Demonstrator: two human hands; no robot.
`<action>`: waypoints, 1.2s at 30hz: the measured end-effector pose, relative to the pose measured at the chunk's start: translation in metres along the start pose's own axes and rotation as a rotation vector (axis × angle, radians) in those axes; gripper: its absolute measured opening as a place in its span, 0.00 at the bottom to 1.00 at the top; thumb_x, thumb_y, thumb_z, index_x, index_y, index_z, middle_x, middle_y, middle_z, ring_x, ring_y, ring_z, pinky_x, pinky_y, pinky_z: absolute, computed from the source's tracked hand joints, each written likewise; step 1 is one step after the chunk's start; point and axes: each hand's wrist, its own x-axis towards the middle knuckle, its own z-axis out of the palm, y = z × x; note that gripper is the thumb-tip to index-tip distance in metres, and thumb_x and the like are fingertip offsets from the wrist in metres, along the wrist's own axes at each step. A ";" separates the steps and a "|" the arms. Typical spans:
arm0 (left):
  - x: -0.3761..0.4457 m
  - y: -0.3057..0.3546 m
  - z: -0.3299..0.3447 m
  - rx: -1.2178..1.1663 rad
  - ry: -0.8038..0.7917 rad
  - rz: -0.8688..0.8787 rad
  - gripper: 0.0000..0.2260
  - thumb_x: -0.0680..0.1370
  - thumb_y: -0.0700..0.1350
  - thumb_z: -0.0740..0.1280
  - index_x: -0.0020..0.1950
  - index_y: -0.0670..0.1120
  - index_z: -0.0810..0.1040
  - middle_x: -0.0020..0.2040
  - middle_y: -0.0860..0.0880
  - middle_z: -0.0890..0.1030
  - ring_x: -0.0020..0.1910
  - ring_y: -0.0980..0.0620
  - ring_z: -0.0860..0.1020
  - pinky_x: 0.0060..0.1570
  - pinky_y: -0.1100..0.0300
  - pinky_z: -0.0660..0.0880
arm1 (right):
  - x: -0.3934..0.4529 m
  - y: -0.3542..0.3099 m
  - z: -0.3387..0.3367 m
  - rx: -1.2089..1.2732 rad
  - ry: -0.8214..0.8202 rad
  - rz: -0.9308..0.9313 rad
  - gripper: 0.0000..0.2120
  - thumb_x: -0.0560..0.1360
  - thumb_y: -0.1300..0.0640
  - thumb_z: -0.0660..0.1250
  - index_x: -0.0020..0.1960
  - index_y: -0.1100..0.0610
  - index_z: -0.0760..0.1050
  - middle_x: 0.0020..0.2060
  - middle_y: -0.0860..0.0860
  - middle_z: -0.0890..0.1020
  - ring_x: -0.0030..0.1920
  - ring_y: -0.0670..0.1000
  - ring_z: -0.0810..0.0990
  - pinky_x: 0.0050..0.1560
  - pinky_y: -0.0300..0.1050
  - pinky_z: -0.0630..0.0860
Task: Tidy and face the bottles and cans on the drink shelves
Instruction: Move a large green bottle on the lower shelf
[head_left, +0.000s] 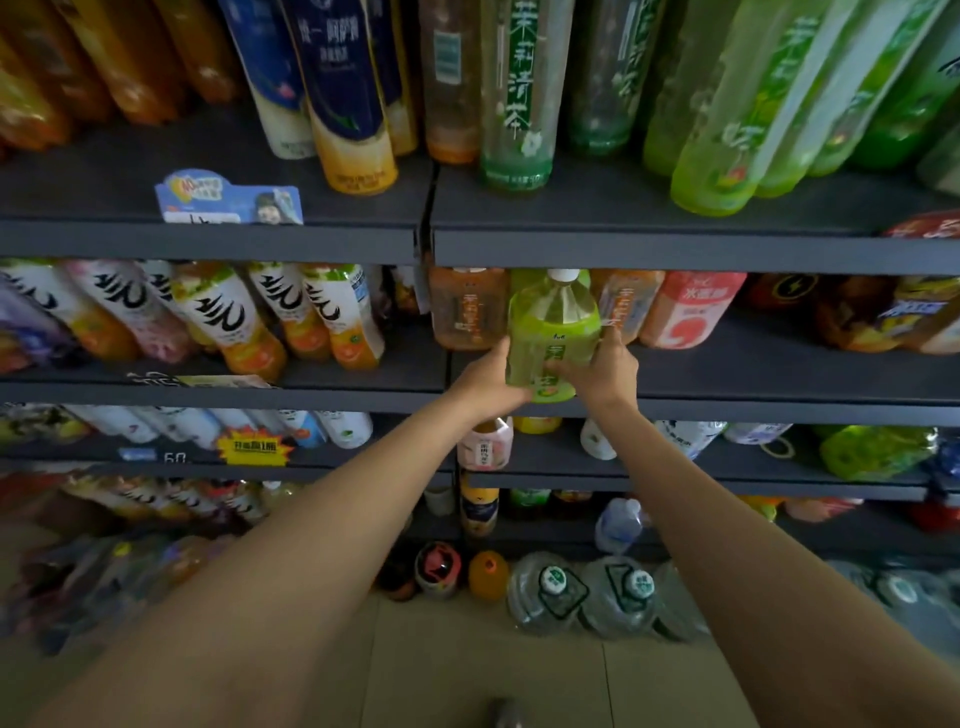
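A green tea bottle (553, 332) with a white cap stands at the front edge of the middle dark shelf (779, 402). My left hand (491, 379) grips its left side and my right hand (602, 371) grips its right side and lower front. Behind it stand orange tea bottles (467, 309) and a pink peach drink bottle (688, 312). To the left, several white-labelled juice bottles (218, 317) lean in a row.
The shelf above carries tall green tea bottles (514, 93), blue-labelled bottles (343, 93) and orange bottles (130, 62). Lower shelves hold more drinks, and large water jugs (587, 592) stand on the tiled floor. A price tag (228, 200) sits on the upper left shelf.
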 end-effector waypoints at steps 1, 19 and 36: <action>0.001 0.001 0.002 0.002 0.019 -0.013 0.32 0.75 0.46 0.68 0.75 0.51 0.55 0.71 0.48 0.68 0.68 0.48 0.69 0.57 0.60 0.67 | 0.001 0.002 0.000 0.002 0.000 -0.009 0.34 0.67 0.52 0.76 0.65 0.64 0.64 0.61 0.60 0.74 0.62 0.60 0.73 0.56 0.51 0.72; -0.052 -0.038 -0.037 0.079 0.203 -0.107 0.34 0.79 0.43 0.62 0.77 0.46 0.44 0.73 0.46 0.64 0.69 0.45 0.67 0.61 0.56 0.68 | -0.059 -0.032 0.046 0.262 -0.309 0.330 0.10 0.75 0.58 0.64 0.52 0.64 0.74 0.45 0.61 0.81 0.38 0.57 0.80 0.39 0.49 0.80; -0.207 -0.179 -0.258 0.201 0.589 -0.091 0.32 0.78 0.44 0.61 0.76 0.43 0.46 0.55 0.40 0.79 0.55 0.41 0.77 0.51 0.51 0.75 | -0.208 -0.256 0.182 0.240 -0.465 -0.128 0.06 0.79 0.62 0.60 0.44 0.60 0.73 0.38 0.57 0.80 0.34 0.51 0.79 0.41 0.46 0.79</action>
